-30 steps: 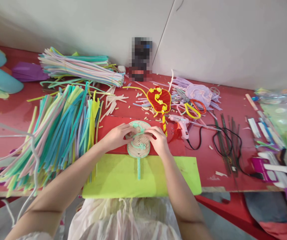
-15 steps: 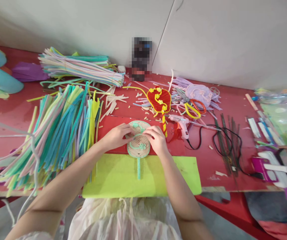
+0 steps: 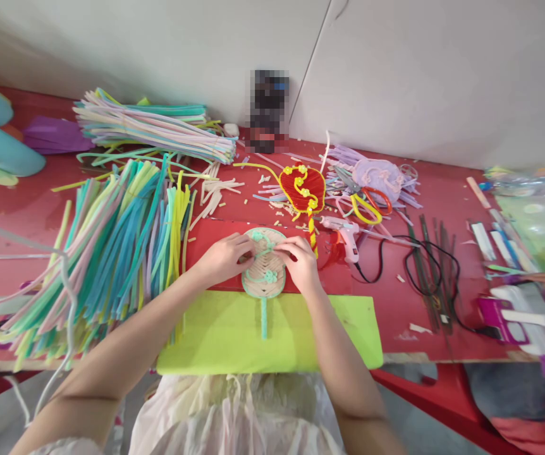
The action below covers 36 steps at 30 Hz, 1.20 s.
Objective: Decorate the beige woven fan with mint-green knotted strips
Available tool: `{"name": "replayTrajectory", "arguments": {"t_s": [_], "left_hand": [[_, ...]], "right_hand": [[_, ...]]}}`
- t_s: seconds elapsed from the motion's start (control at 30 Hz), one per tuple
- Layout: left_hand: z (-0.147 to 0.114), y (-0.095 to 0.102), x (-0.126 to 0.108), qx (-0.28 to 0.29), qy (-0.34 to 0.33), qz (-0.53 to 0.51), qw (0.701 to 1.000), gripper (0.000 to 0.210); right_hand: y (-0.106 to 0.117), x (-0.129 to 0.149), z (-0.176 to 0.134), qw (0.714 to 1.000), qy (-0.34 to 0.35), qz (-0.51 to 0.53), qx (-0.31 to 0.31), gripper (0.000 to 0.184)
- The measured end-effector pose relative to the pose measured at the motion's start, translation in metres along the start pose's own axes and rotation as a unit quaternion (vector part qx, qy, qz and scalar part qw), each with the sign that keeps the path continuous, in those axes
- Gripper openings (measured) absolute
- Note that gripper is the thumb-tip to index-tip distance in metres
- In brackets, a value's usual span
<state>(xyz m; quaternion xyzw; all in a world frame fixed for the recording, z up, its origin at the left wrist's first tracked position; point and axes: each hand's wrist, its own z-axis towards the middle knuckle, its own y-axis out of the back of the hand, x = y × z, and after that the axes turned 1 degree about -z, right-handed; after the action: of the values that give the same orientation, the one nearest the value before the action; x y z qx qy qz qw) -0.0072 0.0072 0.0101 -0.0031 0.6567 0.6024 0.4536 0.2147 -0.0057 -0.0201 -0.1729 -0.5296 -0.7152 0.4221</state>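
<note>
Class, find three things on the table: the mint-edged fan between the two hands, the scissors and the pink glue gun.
Mint-edged fan [image 3: 263,268]: head view, on its cream woven face.
Scissors [image 3: 356,188]: head view, on the metal close to the handles.
Pink glue gun [image 3: 348,233]: head view, on its body.

A pale grey wall [image 3: 424,76] with a slanting dark seam [image 3: 311,60] backs a red table [image 3: 398,313] above grey floor [image 3: 412,414].

Bright, diffuse light covers the counter [image 3: 447,193], glaring pale well left of the lime mat [image 3: 284,338], whose surface carries soft shadows. Beyond the mat, a pixelated block [image 3: 267,114] hides detail; far to either side, shapes look stretched and soft.
</note>
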Motion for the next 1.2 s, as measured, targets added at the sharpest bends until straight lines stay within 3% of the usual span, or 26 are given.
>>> {"name": "replayTrajectory", "arguments": {"t_s": [0.87, 1.2], "left_hand": [[0.004, -0.013, -0.005, -0.029, 0.039, 0.057, 0.997, 0.008], [0.003, -0.010, -0.006, -0.049, 0.013, 0.075, 0.996, 0.010]], "right_hand": [[-0.001, 0.007, 0.000, 0.999, -0.016, -0.022, 0.017, 0.013], [0.002, 0.008, -0.001, 0.999, -0.033, 0.020, 0.011, 0.013]]}}
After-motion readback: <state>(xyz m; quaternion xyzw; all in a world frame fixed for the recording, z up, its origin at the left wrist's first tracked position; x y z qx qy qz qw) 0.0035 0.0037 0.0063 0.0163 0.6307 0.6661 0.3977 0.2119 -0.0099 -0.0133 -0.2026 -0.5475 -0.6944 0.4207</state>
